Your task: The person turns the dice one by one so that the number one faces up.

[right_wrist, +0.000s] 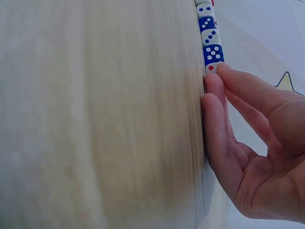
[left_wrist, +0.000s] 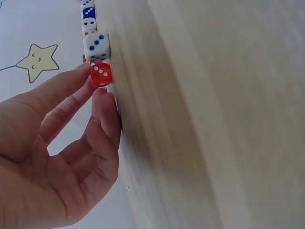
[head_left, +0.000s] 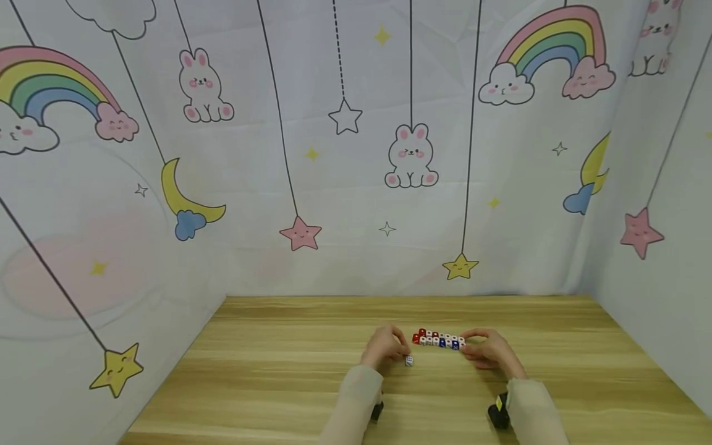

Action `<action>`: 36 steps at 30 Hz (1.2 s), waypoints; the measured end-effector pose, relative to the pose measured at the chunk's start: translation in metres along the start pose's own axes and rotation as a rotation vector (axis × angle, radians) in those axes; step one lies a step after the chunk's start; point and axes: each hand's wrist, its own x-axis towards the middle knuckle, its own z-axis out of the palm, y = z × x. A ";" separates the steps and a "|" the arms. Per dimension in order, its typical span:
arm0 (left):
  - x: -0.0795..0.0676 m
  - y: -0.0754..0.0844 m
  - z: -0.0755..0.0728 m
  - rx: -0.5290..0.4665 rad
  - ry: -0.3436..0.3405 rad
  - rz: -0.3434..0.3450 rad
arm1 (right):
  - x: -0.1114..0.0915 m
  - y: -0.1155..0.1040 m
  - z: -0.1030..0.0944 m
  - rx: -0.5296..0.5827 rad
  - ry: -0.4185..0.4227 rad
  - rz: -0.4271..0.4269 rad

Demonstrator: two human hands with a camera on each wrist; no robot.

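In the head view a double row of small dice (head_left: 436, 342), white, red and blue, lies on the wooden table between both hands. My left hand (head_left: 386, 345) is at the row's left end; in the left wrist view its curled fingers grip a red die (left_wrist: 100, 75). Closer to me, a loose white die (head_left: 408, 361) sits in front of the left fingertips. At the opposite end my right hand (head_left: 491, 350) has its thumb and a finger on the end white die (right_wrist: 210, 68), which shows one red pip. That die touches a blue one (right_wrist: 213, 53).
The wooden tabletop (head_left: 267, 364) stretches around the dice. White cloth walls (head_left: 356, 259) printed with rabbits, stars and rainbows close off the back and both sides. A black wrist device (head_left: 499, 415) is strapped at the right sleeve.
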 end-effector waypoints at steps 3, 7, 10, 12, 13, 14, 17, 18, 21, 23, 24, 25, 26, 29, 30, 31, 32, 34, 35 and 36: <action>-0.001 -0.001 -0.005 0.000 0.007 -0.009 | 0.000 0.000 0.000 0.000 -0.004 -0.002; -0.002 -0.003 -0.012 0.013 0.022 -0.022 | 0.001 0.001 -0.001 0.014 -0.012 -0.004; -0.003 -0.005 -0.016 0.025 0.027 -0.026 | 0.002 0.001 -0.001 0.024 -0.008 0.004; -0.003 -0.005 -0.019 0.020 0.024 -0.033 | 0.003 0.001 -0.002 0.014 -0.015 0.000; -0.004 -0.006 -0.020 0.017 0.025 -0.035 | 0.003 0.002 -0.002 0.015 -0.011 0.003; -0.004 -0.006 -0.021 0.016 0.027 -0.032 | 0.003 0.002 -0.002 0.019 -0.005 0.008; -0.005 -0.006 -0.024 0.017 0.029 -0.027 | 0.002 0.002 -0.002 0.018 -0.007 0.005; -0.005 -0.006 -0.025 0.019 0.031 -0.025 | 0.002 0.002 -0.001 0.024 -0.006 0.006; -0.005 -0.006 -0.027 0.021 0.020 -0.017 | 0.004 0.004 -0.002 0.028 -0.010 0.001; -0.006 -0.006 -0.027 0.015 0.006 -0.017 | 0.007 0.007 -0.005 0.040 -0.052 -0.022; -0.006 -0.005 -0.028 0.010 0.000 -0.019 | 0.007 0.008 -0.006 0.043 -0.061 -0.029; -0.007 -0.005 -0.028 0.008 -0.006 -0.015 | 0.008 0.008 -0.006 0.043 -0.067 -0.030; -0.007 -0.006 -0.028 0.010 -0.009 -0.009 | 0.008 0.008 -0.007 0.047 -0.077 -0.037; -0.009 -0.006 -0.029 -0.004 -0.020 0.001 | 0.005 0.005 -0.005 0.054 -0.062 -0.022; -0.009 -0.006 -0.029 -0.006 -0.022 0.005 | 0.003 0.003 -0.003 0.046 -0.031 -0.006; -0.009 -0.007 -0.029 -0.009 -0.024 0.010 | 0.002 0.002 -0.002 0.046 -0.021 0.003; -0.009 -0.007 -0.029 -0.017 -0.027 0.010 | 0.001 0.001 -0.001 0.044 -0.018 0.004; -0.009 -0.008 -0.029 -0.021 -0.033 0.014 | 0.000 0.000 0.000 0.040 -0.011 0.011; -0.008 -0.009 -0.029 -0.026 -0.038 0.012 | 0.000 0.000 0.000 0.040 -0.010 0.014; -0.008 -0.009 -0.029 -0.029 -0.043 0.009 | 0.000 0.001 0.000 0.038 -0.011 0.012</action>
